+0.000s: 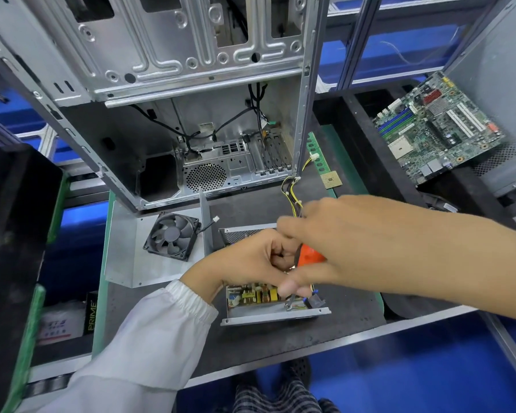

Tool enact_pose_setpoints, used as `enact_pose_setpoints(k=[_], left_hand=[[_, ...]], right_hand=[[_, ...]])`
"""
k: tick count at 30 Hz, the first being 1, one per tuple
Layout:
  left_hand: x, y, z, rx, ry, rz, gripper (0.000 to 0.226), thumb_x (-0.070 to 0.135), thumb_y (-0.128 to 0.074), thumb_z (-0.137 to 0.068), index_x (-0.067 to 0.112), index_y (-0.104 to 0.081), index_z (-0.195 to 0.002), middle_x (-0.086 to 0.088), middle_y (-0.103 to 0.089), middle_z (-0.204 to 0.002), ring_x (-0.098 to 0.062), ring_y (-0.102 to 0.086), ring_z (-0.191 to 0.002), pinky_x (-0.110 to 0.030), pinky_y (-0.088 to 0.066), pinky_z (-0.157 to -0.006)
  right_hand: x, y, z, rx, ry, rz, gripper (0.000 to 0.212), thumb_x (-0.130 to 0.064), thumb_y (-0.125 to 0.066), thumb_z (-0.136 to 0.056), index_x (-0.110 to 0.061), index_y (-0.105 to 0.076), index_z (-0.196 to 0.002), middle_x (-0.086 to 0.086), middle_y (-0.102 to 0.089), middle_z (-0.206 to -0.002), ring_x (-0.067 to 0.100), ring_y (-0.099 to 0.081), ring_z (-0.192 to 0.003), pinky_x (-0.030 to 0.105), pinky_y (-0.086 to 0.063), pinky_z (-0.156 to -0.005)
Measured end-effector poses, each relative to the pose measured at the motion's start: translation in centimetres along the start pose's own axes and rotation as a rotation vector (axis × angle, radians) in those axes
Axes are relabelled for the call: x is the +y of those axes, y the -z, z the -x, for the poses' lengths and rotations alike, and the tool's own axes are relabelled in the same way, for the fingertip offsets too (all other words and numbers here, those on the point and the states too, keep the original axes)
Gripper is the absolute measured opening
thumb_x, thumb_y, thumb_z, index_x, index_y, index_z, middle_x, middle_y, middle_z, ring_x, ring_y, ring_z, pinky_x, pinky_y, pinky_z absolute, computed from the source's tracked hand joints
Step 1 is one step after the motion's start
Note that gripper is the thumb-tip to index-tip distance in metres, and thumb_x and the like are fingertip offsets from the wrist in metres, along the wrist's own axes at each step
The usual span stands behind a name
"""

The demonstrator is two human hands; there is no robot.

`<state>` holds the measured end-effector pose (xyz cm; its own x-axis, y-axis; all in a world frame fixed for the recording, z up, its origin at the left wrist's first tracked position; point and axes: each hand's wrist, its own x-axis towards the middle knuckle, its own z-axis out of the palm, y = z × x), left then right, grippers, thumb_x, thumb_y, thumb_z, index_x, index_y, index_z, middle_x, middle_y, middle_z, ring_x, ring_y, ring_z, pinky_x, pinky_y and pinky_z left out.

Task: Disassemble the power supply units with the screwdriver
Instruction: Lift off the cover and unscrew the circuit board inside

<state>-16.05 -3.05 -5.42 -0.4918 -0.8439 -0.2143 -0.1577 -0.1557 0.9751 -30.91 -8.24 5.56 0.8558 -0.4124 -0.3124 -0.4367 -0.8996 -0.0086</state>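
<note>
Unscrewing in hand, by the look of it: orange-handled screwdriver (309, 256) held upright over the open power supply (273, 305), tip (288, 306) down at a screw on the near inner edge, at about 6 o'clock of the unit. Right hand (337, 248) wrapped round the handle from above, fingers curled on it. Left hand (251, 257) close beside at 9 o'clock of the handle, fingers curled; whether gripping the shaft, steadying the unit or pinching something small cannot be told, since the two hands overlap there.

Next move, as a judgement: keeping the tip seated square in the screw head, pressing down while turning, then lifting the loosened screw clear before it drops among the parts. Slipping off the head and onto the circuit board a likely risk.

Power supply lying flat on the dark worktop (355, 311), near its front edge, lid already off. Grey metal tray with low walls, a perforated wall at 12 o'clock, a board with yellow and brown parts inside, largely hidden under the hands. Bundle of yellow and black wires (291, 192) running from it toward 12 o'clock. Loose black fan (172, 235) at 10 o'clock of the unit, just beside it on a grey metal sheet; open computer case (149, 84) standing behind.
</note>
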Motion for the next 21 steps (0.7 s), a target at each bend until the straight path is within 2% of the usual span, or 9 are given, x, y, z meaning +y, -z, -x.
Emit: enact_pose_setpoints(k=[3,5,7,9,11,13,15,17,21], left_hand=[[0.2,-0.2,-0.1,-0.019,-0.066,0.005,0.045,-0.011,-0.072,-0.078,0.034,-0.070,-0.078,0.014,-0.055,-0.064,-0.011,-0.046,-0.064,-0.037,-0.038,-0.062],[0.5,-0.1,-0.1,-0.075,-0.083,0.020,0.059,-0.012,-0.070,-0.079,0.046,-0.066,-0.070,0.021,-0.046,-0.053,0.001,-0.041,-0.054,-0.027,-0.037,-0.058],[0.4,0.1,-0.3,-0.068,-0.063,0.007,0.049,-0.007,-0.072,-0.079,0.041,-0.069,-0.072,0.010,-0.043,-0.057,-0.009,-0.037,-0.054,-0.027,-0.031,-0.055],[0.1,0.2,-0.2,-0.045,-0.037,-0.009,0.017,-0.005,-0.076,-0.077,0.011,-0.070,-0.079,-0.012,-0.048,-0.065,-0.019,-0.043,-0.064,-0.026,-0.038,-0.060],[0.0,0.2,0.1,-0.035,-0.035,-0.017,0.017,-0.007,-0.074,-0.077,-0.012,-0.060,-0.083,-0.025,-0.055,-0.069,-0.019,-0.049,-0.069,-0.026,-0.042,-0.066],[-0.4,0.0,0.2,-0.034,-0.051,0.022,0.014,-0.012,-0.070,-0.079,-0.006,-0.057,-0.083,-0.010,-0.063,-0.070,-0.013,-0.056,-0.071,-0.024,-0.046,-0.067],[-0.3,0.0,0.2,-0.016,-0.017,0.039,0.014,-0.011,-0.071,-0.080,-0.008,-0.058,-0.086,-0.021,-0.055,-0.068,-0.022,-0.049,-0.073,-0.035,-0.039,-0.064],[-0.3,0.1,-0.1,-0.028,-0.052,0.027,0.021,-0.007,-0.073,-0.079,0.011,-0.069,-0.088,-0.032,-0.053,-0.069,-0.025,-0.044,-0.070,-0.043,-0.036,-0.059],[0.1,0.1,-0.3,-0.077,-0.098,0.059,0.051,-0.006,-0.073,-0.079,0.045,-0.069,-0.075,0.000,-0.047,-0.053,-0.018,-0.038,-0.055,-0.041,-0.033,-0.056]], right_hand=[[-0.9,0.3,0.1,0.017,0.067,0.159,0.057,-0.069,-0.022,-0.088,-0.020,-0.042,-0.070,-0.002,-0.022,-0.059,0.018,-0.039,-0.049,0.026,-0.015,-0.041],[-1.0,0.4,0.1,-0.059,0.063,0.158,0.045,-0.054,-0.029,-0.098,-0.017,-0.055,-0.101,0.001,-0.035,-0.069,0.027,-0.059,-0.080,0.028,-0.021,-0.044],[-0.9,0.5,0.1,-0.164,0.097,0.171,0.027,-0.036,-0.039,-0.100,-0.021,-0.044,-0.122,0.008,-0.041,-0.088,0.029,-0.053,-0.085,0.029,-0.028,-0.049],[-0.8,0.7,0.1,-0.239,0.156,0.105,0.034,-0.018,-0.050,-0.093,-0.033,-0.033,-0.119,-0.001,-0.028,-0.097,0.021,-0.039,-0.083,0.029,-0.034,-0.053],[-0.5,0.8,0.4,-0.263,0.168,0.035,0.040,-0.021,-0.059,-0.089,-0.037,-0.029,-0.110,-0.003,-0.029,-0.105,0.016,-0.038,-0.087,0.031,-0.043,-0.061],[-0.4,1.1,0.6,-0.208,0.133,-0.022,0.038,-0.051,-0.058,-0.086,-0.033,-0.030,-0.104,-0.004,-0.032,-0.098,0.012,-0.040,-0.076,0.032,-0.045,-0.064],[-0.6,1.3,0.5,-0.123,0.030,0.039,0.052,-0.076,-0.033,-0.078,-0.026,-0.029,-0.092,-0.005,-0.032,-0.079,0.010,-0.031,-0.057,0.030,-0.033,-0.051],[-1.2,1.5,0.2,-0.073,-0.021,0.166,0.058,-0.076,-0.017,-0.078,-0.021,-0.035,-0.085,-0.002,-0.027,-0.067,0.014,-0.031,-0.052,0.027,-0.020,-0.045],[-1.1,0.9,0.1,-0.146,0.038,0.185,0.035,-0.049,-0.035,-0.099,-0.020,-0.049,-0.112,0.003,-0.046,-0.086,0.027,-0.058,-0.091,0.029,-0.027,-0.049]])
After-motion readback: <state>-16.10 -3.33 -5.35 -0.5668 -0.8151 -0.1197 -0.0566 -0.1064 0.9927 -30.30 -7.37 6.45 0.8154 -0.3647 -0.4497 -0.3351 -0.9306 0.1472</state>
